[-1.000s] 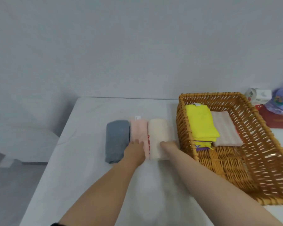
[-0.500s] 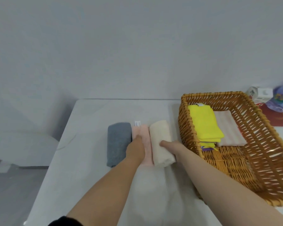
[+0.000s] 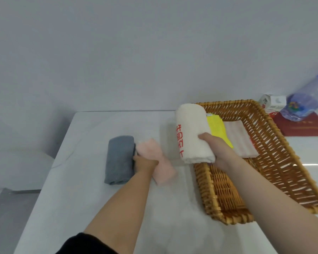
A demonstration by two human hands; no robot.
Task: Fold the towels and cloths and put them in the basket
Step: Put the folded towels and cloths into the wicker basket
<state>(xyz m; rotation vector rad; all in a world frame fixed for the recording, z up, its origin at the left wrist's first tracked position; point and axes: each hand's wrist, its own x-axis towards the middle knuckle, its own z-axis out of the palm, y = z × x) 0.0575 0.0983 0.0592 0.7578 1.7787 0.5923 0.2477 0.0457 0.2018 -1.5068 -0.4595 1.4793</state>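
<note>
1. The right hand [image 3: 218, 153] is gripping the rolled cream towel [image 3: 192, 133], holding it above the wicker basket's [image 3: 275, 154] near-left rim.
2. The left hand [image 3: 145, 162] is clutching the blurred pink towel [image 3: 155, 160] beside the grey towel [image 3: 120, 159] lying on the table [image 3: 81, 162].
3. A yellow cloth [image 3: 218, 129] and a striped cloth [image 3: 240, 140] are lying inside the basket.

A plain, sparsely furnished indoor room; home or office cannot be told. A white table [image 3: 77, 180] stands against a bare grey wall [image 3: 136, 52] beyond both hands. Household linen shows: the right hand [image 3: 218, 153] grips a cream towel [image 3: 193, 136] over a wicker basket [image 3: 219, 191], the left hand [image 3: 145, 163] a pink towel [image 3: 162, 170]. Right of the right hand sit a water bottle [image 3: 307, 99], a small carton [image 3: 272, 103] and a red booklet [image 3: 301, 127].
</note>
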